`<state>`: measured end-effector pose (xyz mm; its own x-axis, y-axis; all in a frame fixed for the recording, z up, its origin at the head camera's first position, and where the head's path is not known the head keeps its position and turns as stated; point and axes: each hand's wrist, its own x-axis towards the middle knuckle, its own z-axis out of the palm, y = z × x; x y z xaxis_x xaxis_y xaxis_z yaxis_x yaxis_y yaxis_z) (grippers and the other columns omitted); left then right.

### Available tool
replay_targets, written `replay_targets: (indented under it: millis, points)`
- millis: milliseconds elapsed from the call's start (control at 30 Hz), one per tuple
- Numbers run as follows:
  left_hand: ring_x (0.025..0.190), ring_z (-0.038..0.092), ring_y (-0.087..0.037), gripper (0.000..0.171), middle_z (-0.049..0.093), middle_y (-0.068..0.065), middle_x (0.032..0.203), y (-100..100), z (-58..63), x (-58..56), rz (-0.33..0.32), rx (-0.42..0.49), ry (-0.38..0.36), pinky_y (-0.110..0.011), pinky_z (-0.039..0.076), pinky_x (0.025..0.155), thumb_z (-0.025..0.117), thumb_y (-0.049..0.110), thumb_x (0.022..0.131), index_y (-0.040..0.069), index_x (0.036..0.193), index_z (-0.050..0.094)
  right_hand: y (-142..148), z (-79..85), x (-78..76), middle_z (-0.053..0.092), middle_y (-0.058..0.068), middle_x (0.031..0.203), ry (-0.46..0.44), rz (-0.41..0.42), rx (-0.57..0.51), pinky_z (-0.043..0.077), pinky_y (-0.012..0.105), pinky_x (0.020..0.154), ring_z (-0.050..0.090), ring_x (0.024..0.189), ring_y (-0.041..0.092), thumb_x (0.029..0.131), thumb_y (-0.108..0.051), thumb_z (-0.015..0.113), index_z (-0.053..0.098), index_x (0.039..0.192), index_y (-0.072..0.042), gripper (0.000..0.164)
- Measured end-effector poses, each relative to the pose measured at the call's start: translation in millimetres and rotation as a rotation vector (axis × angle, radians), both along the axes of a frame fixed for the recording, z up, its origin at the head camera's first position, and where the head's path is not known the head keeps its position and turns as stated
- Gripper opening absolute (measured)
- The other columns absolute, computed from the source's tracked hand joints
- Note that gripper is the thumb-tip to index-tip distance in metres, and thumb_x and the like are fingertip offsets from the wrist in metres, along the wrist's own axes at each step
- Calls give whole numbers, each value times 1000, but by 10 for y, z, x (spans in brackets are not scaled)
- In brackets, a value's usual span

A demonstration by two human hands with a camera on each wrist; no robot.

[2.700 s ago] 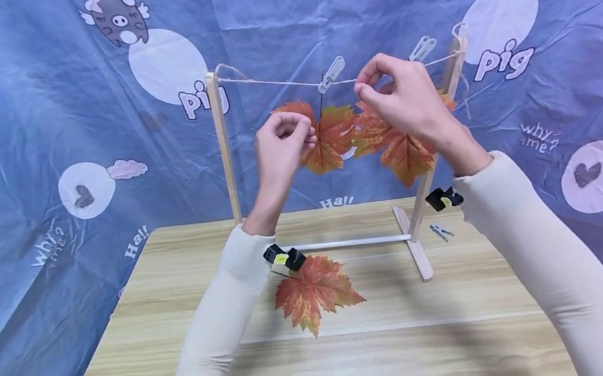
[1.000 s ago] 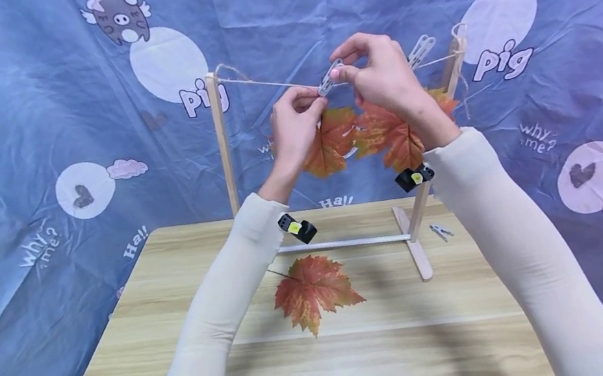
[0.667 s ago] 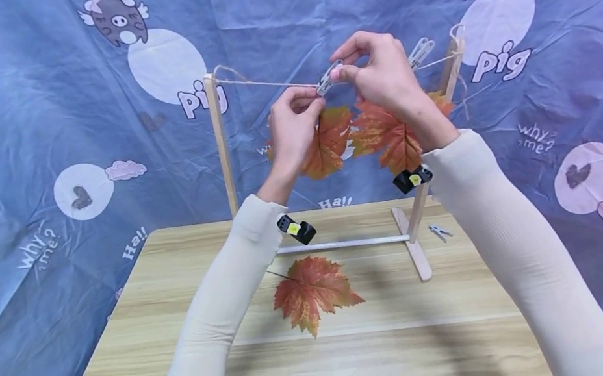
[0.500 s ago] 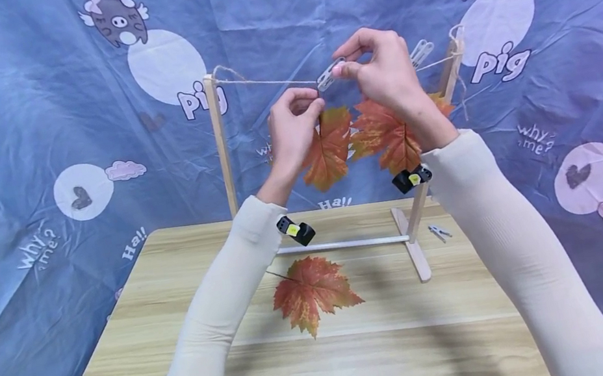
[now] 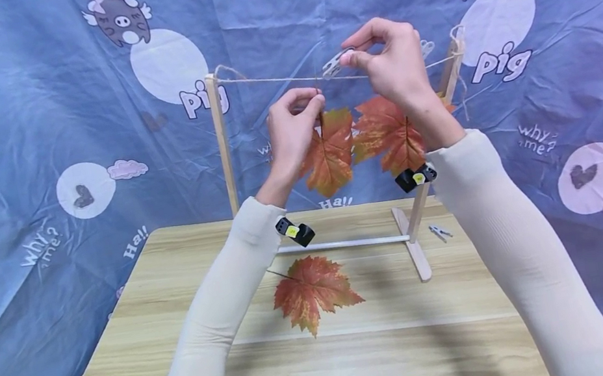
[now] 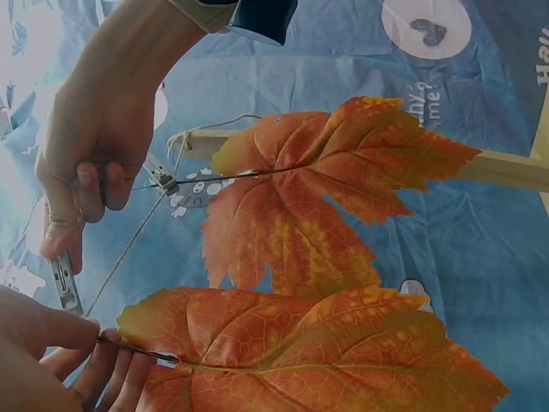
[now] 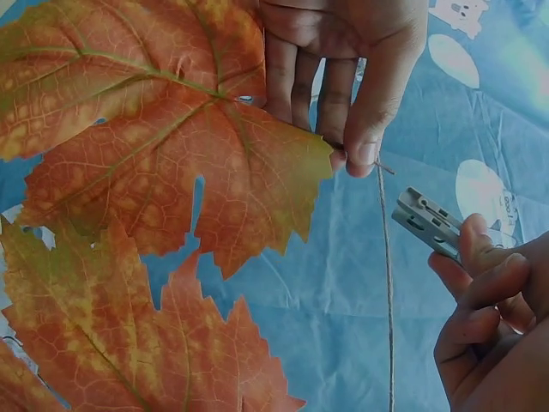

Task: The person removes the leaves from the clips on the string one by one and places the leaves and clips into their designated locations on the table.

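Observation:
My left hand [image 5: 294, 126] pinches the dark stem of an orange maple leaf [image 5: 329, 157] between thumb and fingertips, right below the twine [image 5: 272, 79]. The stem's tip pokes up past the fingertips beside the twine in the right wrist view. A grey clothespin [image 5: 337, 62] is pinched by its handle end in my right hand [image 5: 391, 62], off the twine and a little above it. To the right, a second maple leaf [image 6: 292, 189] hangs from the twine by another clothespin [image 6: 161, 178], which my right hand mostly covers in the head view.
The twine spans two wooden posts [image 5: 222, 141] joined low by a white rod [image 5: 346, 244]. On the wooden table [image 5: 183, 338] lie a third maple leaf [image 5: 314, 288] in front and a loose clothespin [image 5: 441, 232] near the right foot [image 5: 414, 249]. A blue printed cloth [image 5: 274, 15] hangs behind.
Both hands rose to the middle clothespin, which was clipped on the twine. My right hand took it off and drew it up and right. My left hand took hold of the leaf's stem, and the leaf dropped slightly.

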<state>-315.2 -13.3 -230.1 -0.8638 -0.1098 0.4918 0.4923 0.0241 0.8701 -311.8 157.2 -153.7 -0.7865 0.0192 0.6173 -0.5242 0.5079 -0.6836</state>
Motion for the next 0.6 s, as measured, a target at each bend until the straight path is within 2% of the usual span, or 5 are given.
replay_targets:
  millis: [133,367,533,600]
  points:
    - [72,71,-13,15,77,-21,95,-10,1,30,-13,22,23,-32,65,71,74,11,101,-3,108,77,23,-5,16,67,-21,81,3,-7,-20,42,25,66,59,87,2,94,-25,83,81,110,-10,22]
    - [69,72,-13,10,75,-16,89,-41,13,61,-16,40,-9,-33,67,69,74,8,100,-2,103,76,37,-41,40,68,-18,90,-4,-17,9,36,22,47,42,46,8,94,-30,83,79,121,-15,31]
    - [73,73,-13,12,75,-9,89,-73,1,81,-24,54,-2,-32,68,69,73,2,98,0,109,76,32,-73,65,68,-11,102,0,27,-30,44,20,45,48,41,6,96,-29,82,77,126,-16,33]
    - [74,73,-15,14,76,-10,90,-87,-4,96,-31,62,3,-31,68,67,73,1,97,-1,110,76,27,-83,84,68,-7,108,-9,51,-56,46,20,44,50,42,7,96,-27,82,76,127,-16,34]
